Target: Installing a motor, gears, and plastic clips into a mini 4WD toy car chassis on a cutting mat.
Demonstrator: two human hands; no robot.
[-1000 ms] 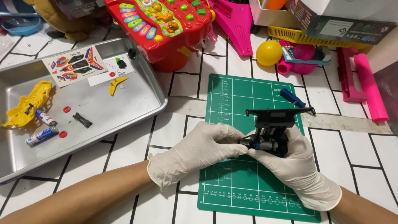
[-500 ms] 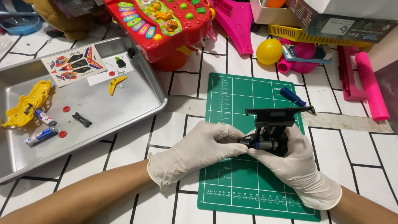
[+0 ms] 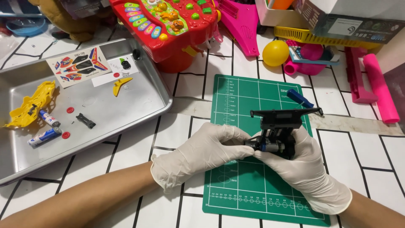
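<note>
Gripping: both gloved hands closed on one black toy chassis [image 3: 276, 126] over the green cutting mat [image 3: 244, 101].
Left hand [image 3: 202, 154]: white glove; fingers curled shut, fingertips pinching the small silver motor [image 3: 265, 147] at the chassis's 9 o'clock end.
Right hand [image 3: 301, 162]: white glove; wrapped closed around the chassis from 4 o'clock, thumb against the motor.
Chassis: held just above the mat's middle, flat black crossbar uppermost toward 12 o'clock; whether it touches the mat cannot be told.
Mat: lies on the white tiled surface [image 3: 371, 139], right of centre.
Blue screwdriver [image 3: 300, 98]: on the mat at 1 o'clock of the chassis, near it, apart from both hands.
Metal tray [image 3: 126, 114]: at 9 o'clock of the mat, well apart from the hands; holds a yellow toy shell [image 3: 31, 105], two batteries [image 3: 45, 131], a sticker sheet [image 3: 78, 65], a small yellow part [image 3: 120, 84].
Red toy keyboard [image 3: 168, 25]: 12 o'clock, beyond the tray.
Yellow ball [image 3: 275, 52]: 12 o'clock of the mat, beside pink plastic pieces [image 3: 379, 86].
</note>
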